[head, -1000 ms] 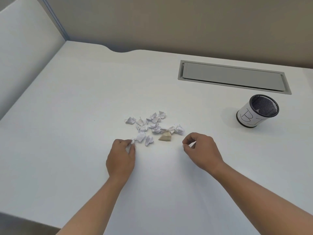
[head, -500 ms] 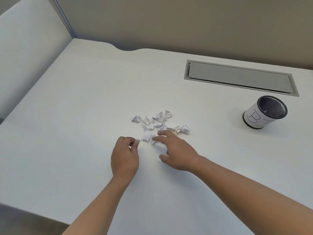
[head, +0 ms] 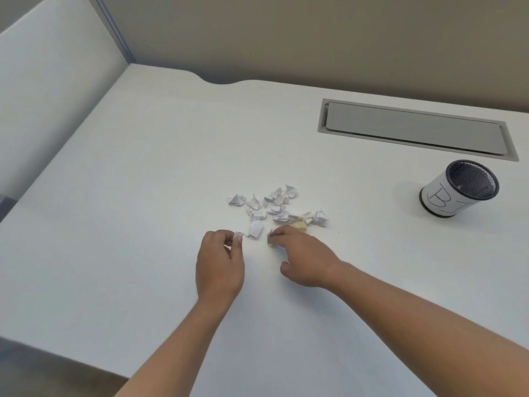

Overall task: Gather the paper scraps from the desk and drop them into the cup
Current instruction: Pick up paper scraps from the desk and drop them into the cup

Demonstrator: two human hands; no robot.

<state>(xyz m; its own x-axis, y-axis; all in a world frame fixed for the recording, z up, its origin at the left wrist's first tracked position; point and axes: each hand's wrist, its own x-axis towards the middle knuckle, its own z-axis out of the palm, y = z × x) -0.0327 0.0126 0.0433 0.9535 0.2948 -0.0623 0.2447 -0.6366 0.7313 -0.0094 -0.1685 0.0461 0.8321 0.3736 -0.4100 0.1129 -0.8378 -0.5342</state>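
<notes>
**Right hand crosses to the near edge of the pile**

A second ago the right hand (head: 306,259) sat off to the right of the scraps, near the tan one. It has since swung left across the front of the pile, and its fingertips now close on a crumpled scrap (head: 270,239) at the pile's near edge. Thumb and forefinger look pinched on it, with the other fingers loosely curled behind. The scrap seems to be at desk level, though I cannot tell whether it has left the surface.

The left hand (head: 220,265) has hardly shifted. It holds a small white scrap (head: 239,235) between thumb and fingertips, just left of the right hand's catch, and the two hands are near each other without touching.

The rest of the paper scraps (head: 279,209) lie in a loose cluster on the white desk (head: 143,196), just beyond both hands. A tan scrap (head: 299,224) shows right behind the right hand's knuckles. One white piece lies between the two pinched ones, slightly farther back.

The cup (head: 458,190) stands on its base well to the right of the pile, apart from everything. It is black mesh wrapped in white paper with handwritten letters, and its mouth faces up. Beyond it a grey cable hatch (head: 415,128) is set flush into the desk.
</notes>
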